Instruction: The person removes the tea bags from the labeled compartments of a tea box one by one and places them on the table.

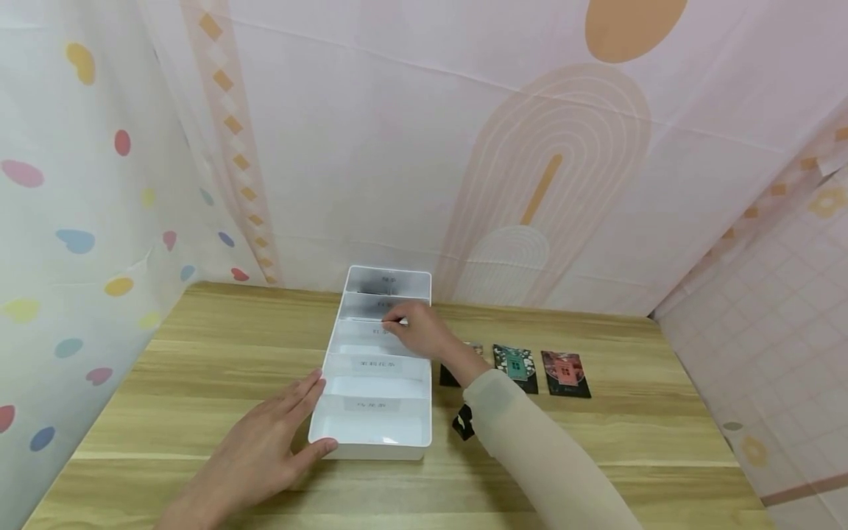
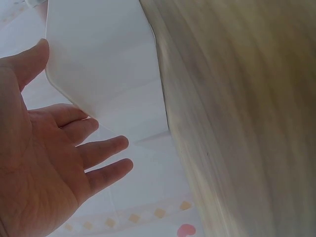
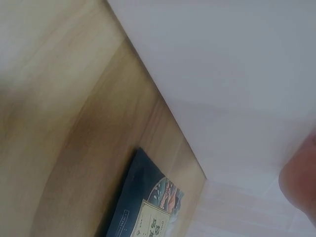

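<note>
A white divided box (image 1: 371, 450) with labelled compartments stands lengthwise on the wooden table. My left hand (image 1: 265, 434) lies along its near left side, fingers extended, thumb at the front corner. In the left wrist view, the thumb and fingertips of the left hand (image 2: 54, 153) are at the white rim. Over the middle compartments my right hand (image 1: 424, 331) pinches a thin, dark-edged thing (image 1: 391, 322), mostly hidden by the fingers. Something dark lies in the farthest compartment. In the right wrist view, only part of the right hand (image 3: 301, 177) shows beside the white wall.
Right of the box lie a teal-labelled packet (image 1: 515, 368), a red-labelled packet (image 1: 565, 373) and a cream-labelled dark packet (image 3: 140, 207), partly behind my right forearm. A black packet (image 1: 462, 422) sits by the sleeve. Patterned cloth (image 1: 358, 184) hangs behind the table.
</note>
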`<state>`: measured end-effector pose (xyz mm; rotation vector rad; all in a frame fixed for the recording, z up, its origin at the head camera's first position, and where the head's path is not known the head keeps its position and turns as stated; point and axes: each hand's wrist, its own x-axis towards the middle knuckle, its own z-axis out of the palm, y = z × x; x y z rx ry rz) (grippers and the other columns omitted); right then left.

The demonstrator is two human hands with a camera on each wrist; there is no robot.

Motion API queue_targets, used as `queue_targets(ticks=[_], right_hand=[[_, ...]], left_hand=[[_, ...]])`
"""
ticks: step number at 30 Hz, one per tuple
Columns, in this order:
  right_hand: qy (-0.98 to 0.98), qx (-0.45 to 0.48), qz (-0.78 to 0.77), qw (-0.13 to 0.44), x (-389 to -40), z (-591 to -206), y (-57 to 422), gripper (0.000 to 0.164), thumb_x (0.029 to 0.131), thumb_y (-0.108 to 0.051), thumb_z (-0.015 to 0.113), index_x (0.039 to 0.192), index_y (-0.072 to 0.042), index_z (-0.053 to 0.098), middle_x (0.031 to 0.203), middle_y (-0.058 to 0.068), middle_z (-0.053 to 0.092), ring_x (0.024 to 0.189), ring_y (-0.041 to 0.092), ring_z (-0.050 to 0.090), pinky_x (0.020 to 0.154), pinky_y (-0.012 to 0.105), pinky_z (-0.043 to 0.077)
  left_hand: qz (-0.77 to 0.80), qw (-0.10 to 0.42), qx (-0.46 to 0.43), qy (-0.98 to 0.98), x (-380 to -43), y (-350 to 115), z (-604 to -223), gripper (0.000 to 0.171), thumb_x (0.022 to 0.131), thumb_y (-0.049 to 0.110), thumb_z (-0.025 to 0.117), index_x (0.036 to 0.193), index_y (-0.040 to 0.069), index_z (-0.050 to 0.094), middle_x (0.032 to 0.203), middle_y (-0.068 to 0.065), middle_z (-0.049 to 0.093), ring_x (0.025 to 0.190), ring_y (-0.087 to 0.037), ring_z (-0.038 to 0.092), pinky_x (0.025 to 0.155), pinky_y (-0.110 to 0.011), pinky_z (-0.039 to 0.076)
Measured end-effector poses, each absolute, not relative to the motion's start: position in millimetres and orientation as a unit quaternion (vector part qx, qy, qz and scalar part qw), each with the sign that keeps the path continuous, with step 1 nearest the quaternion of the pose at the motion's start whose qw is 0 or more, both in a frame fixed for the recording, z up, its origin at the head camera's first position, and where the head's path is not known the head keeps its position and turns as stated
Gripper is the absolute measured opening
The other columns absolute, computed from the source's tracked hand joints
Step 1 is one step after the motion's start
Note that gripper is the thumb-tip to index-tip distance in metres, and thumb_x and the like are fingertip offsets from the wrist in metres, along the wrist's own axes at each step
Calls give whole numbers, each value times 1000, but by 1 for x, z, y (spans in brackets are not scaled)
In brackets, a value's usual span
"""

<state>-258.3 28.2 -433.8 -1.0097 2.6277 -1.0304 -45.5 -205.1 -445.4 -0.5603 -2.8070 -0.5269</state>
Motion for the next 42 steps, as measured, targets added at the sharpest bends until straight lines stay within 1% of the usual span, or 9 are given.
queue_targets(ticks=[6, 9, 15, 20, 24, 28, 33, 39, 42], right_hand=[[865, -327, -371, 80, -256, -431, 32, 13, 102, -8, 69, 107, -3, 80, 105, 6, 76, 95, 14, 67, 83, 24, 56], [860, -318, -388, 89, -255, -429, 33, 13, 102, -9, 69, 108, -3, 80, 103, 4, 76, 95, 13, 67, 82, 25, 56], [854, -301, -413, 95, -258, -427, 36, 13, 103, -12, 69, 107, -5, 80, 100, 0, 75, 88, 11, 63, 71, 24, 54], [856, -301, -413, 75, -260, -422, 39, 13, 103, -12, 69, 105, -7, 80, 99, 1, 74, 83, 13, 59, 65, 23, 50], [850, -298, -428, 70, -261, -416, 43, 14, 105, -12, 67, 108, -5, 78, 96, 2, 73, 81, 15, 59, 65, 25, 50], [843, -288, -449, 71, -261, -410, 46, 16, 105, -12, 65, 111, -3, 77, 97, 4, 72, 80, 15, 59, 67, 25, 52], [848, -287, -444, 47, -261, -404, 49, 17, 105, -12, 66, 113, -2, 77, 98, 6, 73, 79, 16, 57, 67, 25, 50], [850, -287, -441, 22, -262, -397, 55, 16, 105, -13, 67, 113, -3, 76, 97, 5, 72, 78, 17, 57, 67, 27, 50], [849, -280, -448, 18, -263, -391, 59, 16, 105, -13, 67, 113, -3, 76, 96, 5, 72, 80, 23, 61, 67, 27, 51]], left_hand=[[-182, 117, -192, -957, -46, -204, -446, 81, 96, 52, 73, 151, -4, 52, 160, -18, 47, 137, -37, 56, 105, -56, 51], [-183, 114, -191, -958, -47, -204, -446, 81, 96, 52, 73, 151, -4, 52, 160, -17, 47, 137, -37, 56, 105, -57, 51], [-184, 109, -191, -958, -48, -204, -446, 81, 96, 52, 73, 151, -4, 52, 160, -17, 46, 138, -37, 55, 105, -57, 51], [-183, 108, -190, -958, -48, -203, -446, 81, 96, 52, 72, 151, -4, 52, 161, -17, 46, 138, -37, 55, 106, -57, 50], [-184, 109, -189, -958, -48, -204, -446, 81, 96, 52, 73, 151, -4, 52, 160, -17, 46, 138, -38, 55, 106, -57, 50], [-186, 111, -190, -958, -48, -204, -446, 81, 96, 51, 74, 151, -4, 52, 160, -17, 46, 138, -38, 55, 106, -57, 50], [-186, 112, -189, -958, -47, -204, -447, 81, 95, 50, 74, 150, -5, 52, 160, -17, 46, 138, -38, 55, 106, -58, 50], [-186, 110, -188, -958, -48, -204, -447, 81, 95, 50, 74, 151, -4, 52, 161, -17, 46, 138, -38, 54, 106, -58, 50], [-185, 110, -190, -958, -49, -204, -447, 81, 96, 50, 74, 151, -5, 52, 160, -17, 46, 138, -38, 54, 106, -58, 50]])
